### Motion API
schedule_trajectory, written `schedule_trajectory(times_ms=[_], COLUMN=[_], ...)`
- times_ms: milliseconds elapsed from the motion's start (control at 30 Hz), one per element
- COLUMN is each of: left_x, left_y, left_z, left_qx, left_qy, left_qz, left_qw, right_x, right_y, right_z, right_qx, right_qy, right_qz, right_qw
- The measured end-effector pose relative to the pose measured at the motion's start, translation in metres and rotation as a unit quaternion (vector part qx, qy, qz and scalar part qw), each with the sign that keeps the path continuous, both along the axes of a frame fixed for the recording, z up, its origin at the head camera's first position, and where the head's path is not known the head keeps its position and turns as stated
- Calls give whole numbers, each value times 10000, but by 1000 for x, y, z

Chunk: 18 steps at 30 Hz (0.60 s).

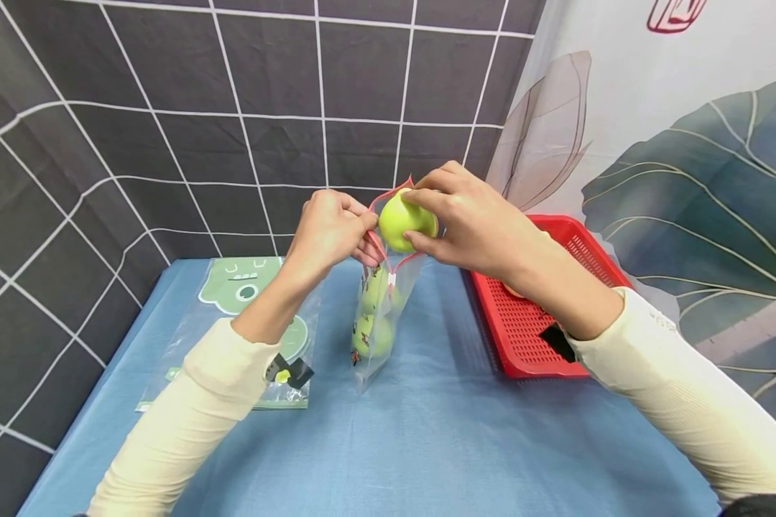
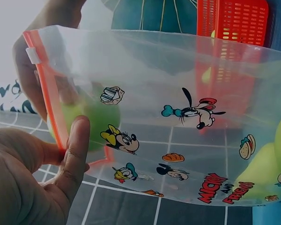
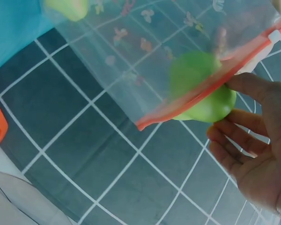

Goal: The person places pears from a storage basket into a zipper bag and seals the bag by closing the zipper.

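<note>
At the mouth of a clear zip bag with a red zip edge and cartoon prints, my right hand grips a green apple between fingers and thumb. The apple is partly inside the opening; the right wrist view shows the red zip edge crossing over it. My left hand pinches the bag's rim on the near left side, thumb and fingers on the red strip. A white slider sits at the zip's end. Lower in the bag lie several more green fruits.
A red perforated basket stands right of the bag, partly under my right forearm, with something orange inside. On the left, a flat clear bag with a green cartoon print lies on the blue cloth. A dark grid-patterned curtain hangs behind.
</note>
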State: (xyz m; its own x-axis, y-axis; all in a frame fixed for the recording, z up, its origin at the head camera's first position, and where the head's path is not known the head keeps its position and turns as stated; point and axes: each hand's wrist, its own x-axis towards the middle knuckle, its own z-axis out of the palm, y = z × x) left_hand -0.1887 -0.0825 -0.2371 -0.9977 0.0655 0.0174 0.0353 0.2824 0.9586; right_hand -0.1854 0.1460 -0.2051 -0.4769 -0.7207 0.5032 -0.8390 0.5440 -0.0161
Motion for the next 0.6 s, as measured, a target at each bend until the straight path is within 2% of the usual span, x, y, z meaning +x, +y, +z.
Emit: schedule_trajectory(times_ms=[200,467,600], left_x=[-1,0,1], left_y=[1,1,1], left_z=[0,1,1], left_qx=[12,-124,-96], left_qy=[-65,-98,-143], left_qz=[23,43,41], left_qw=[10000,9999,9998], right_x=[1,1,3], right_y=[-1,1,2], right_z=[0,0,-2], right_qx=[169,-197,-340], right_qy=[26,579,712], right_qz=[55,458,456], right_qw=[9998,9971,9958])
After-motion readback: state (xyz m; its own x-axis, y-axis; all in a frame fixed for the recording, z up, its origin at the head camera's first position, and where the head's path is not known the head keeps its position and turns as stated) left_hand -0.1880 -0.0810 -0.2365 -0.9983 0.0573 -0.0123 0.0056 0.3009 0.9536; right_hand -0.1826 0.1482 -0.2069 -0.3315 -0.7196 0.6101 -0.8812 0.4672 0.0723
